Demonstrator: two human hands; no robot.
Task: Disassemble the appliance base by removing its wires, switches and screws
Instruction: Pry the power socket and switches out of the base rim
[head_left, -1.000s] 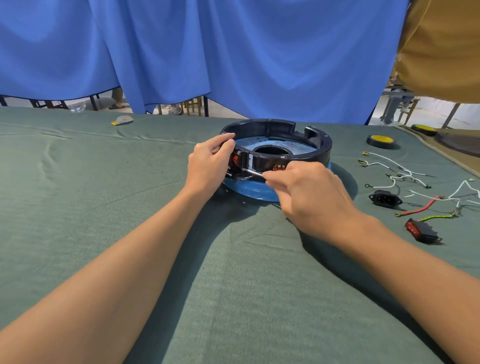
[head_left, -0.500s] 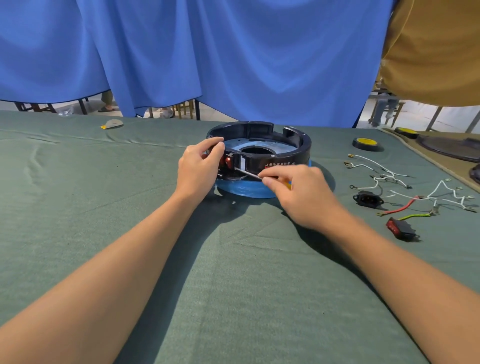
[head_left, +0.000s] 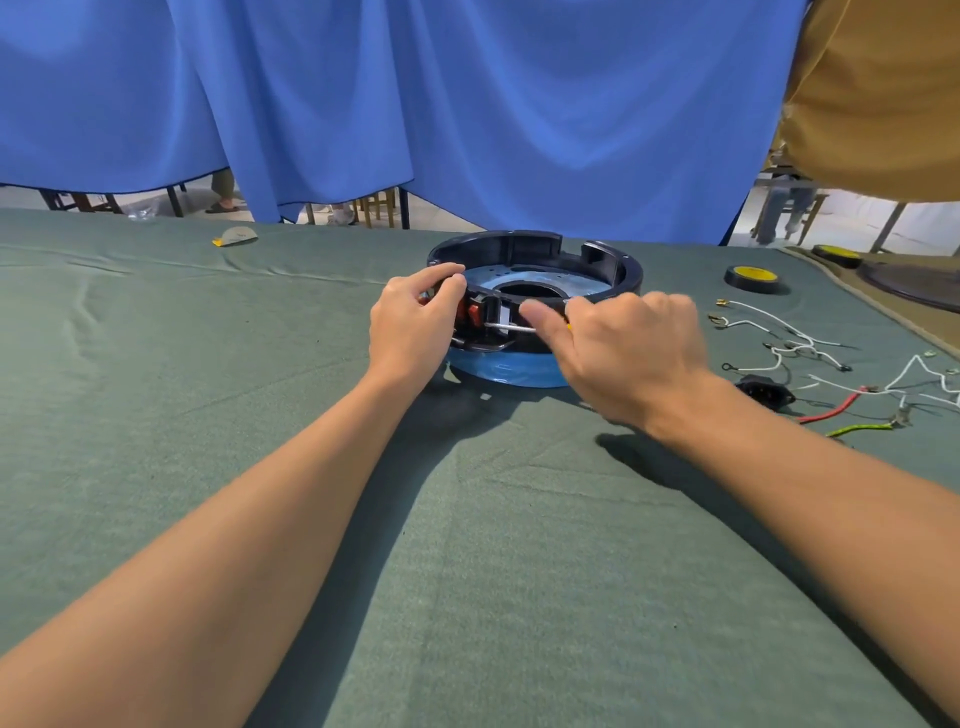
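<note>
Head camera looks down on a green cloth-covered table (head_left: 260, 441). The round appliance base (head_left: 524, 244) sits on it near the far middle, black-walled with a blue band along its bottom and a blue inner floor. The left hand (head_left: 413, 325) grips the base's near-left wall, fingers curled over the rim just beside a red switch (head_left: 472, 313) set in that wall. The right hand (head_left: 631, 353) holds a screwdriver (head_left: 506, 326), fingers curled round the handle (only a sliver of yellow shows). Its metal shaft lies level and points left toward the wall by the switch; whether the tip touches cannot be told. Off to the right lie loose white wires (head_left: 800, 345), a black power socket (head_left: 766, 392), a red wire (head_left: 831, 410) and a green-yellow wire (head_left: 857, 429). A yellow-topped roll (head_left: 751, 278) rests farther back.
</note>
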